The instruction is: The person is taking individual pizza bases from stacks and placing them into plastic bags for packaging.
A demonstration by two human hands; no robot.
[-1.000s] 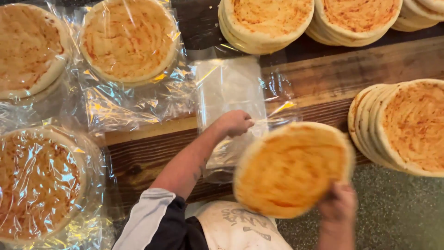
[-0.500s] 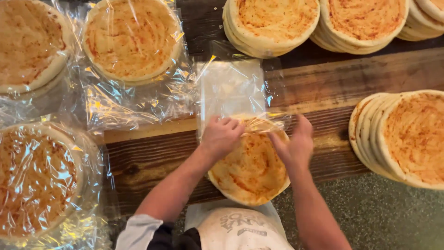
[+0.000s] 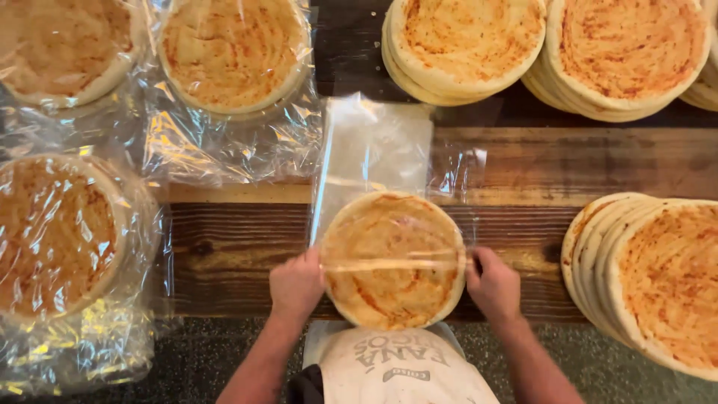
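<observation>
We've got our left hand and right hand fingers pinching the clear plastic bag around 1 sauced flatbread, half in, on the wooden surface. Bare stacks sit right, bagged ones left.

Round sauced flatbread, half inside a clear plastic bag on a wooden table. Left hand and right hand grip the bag's mouth at either side. Bagged flatbreads left; bare stacks right and behind.
</observation>
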